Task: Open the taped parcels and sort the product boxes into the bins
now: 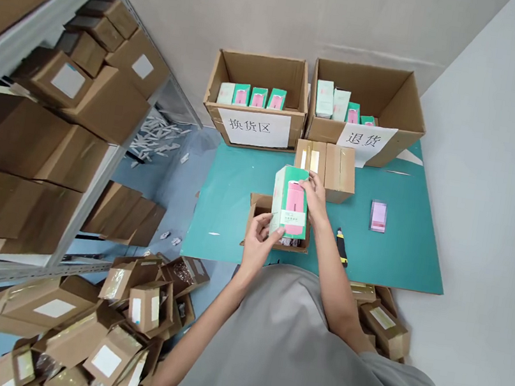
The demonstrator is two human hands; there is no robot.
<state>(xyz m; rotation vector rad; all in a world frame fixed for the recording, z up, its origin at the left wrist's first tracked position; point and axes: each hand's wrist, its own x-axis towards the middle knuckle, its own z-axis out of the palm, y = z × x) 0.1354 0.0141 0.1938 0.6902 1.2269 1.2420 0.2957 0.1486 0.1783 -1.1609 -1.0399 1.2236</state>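
Observation:
Between my hands is a green and white product box (293,201) with a pink bottle-like item printed on its front. My left hand (261,239) grips its lower left corner, thumb on the front. At the upper right edge, my right hand (314,195) holds it with the thumb on the front face. Beneath the box stands an open small cardboard carton (258,205), partly hidden by it, with some crumpled packing showing inside. A black and yellow utility knife (341,247) lies to the right of the carton.
Two large labelled cartons, one left (252,131) and one right (413,123), hold similar boxes at the back of the green table (403,253). Closed small cartons (340,173) sit before them, and a phone (378,216) lies right. Shelving and piled opened cartons (114,326) flank the left.

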